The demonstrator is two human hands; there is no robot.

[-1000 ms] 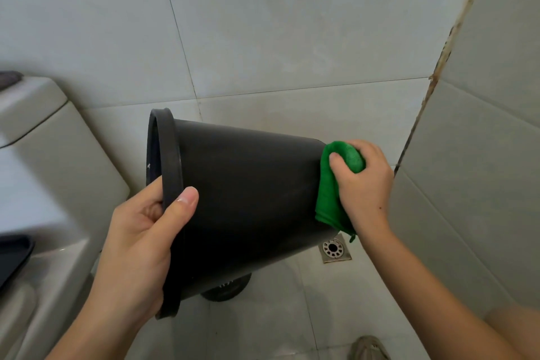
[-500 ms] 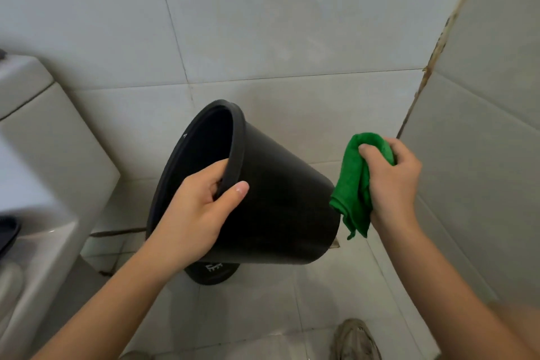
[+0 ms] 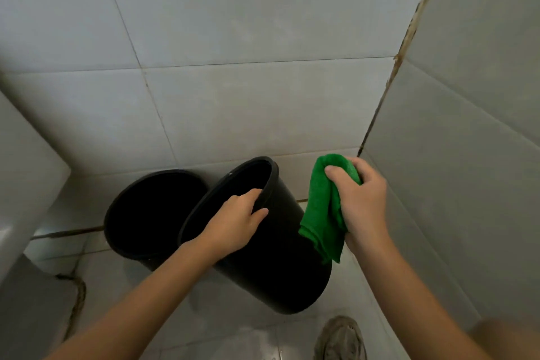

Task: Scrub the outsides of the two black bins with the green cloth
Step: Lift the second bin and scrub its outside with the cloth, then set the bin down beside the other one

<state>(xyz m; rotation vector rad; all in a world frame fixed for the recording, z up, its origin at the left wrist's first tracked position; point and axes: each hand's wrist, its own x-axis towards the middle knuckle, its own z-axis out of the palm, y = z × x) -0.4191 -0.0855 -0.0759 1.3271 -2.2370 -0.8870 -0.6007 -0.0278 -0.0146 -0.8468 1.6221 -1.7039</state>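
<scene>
There are two black bins, one green cloth, two hands and one shoe.

The left hand [image 3: 236, 225] grips the rim of the tilted bin [image 3: 277, 266]. Its fingers [image 3: 252, 196] curl over the rim and dip inside, and the thumb presses on the outside. This bin leans toward the wall, with its bottom down near the floor [image 3: 233, 330].

The second bin [image 3: 146, 213] stands just to the left of those fingers, touching the tilted bin. No hand touches it.

The right hand [image 3: 361, 202] holds the green cloth [image 3: 321, 213]. Its fingers [image 3: 336, 175] are curled tight around the bunched top of the cloth. The rest of the cloth hangs down below the fingers, just beside the tilted bin's side. I cannot tell if it touches the bin.

The shoe [image 3: 340, 339] is on the floor, below the right hand.
</scene>
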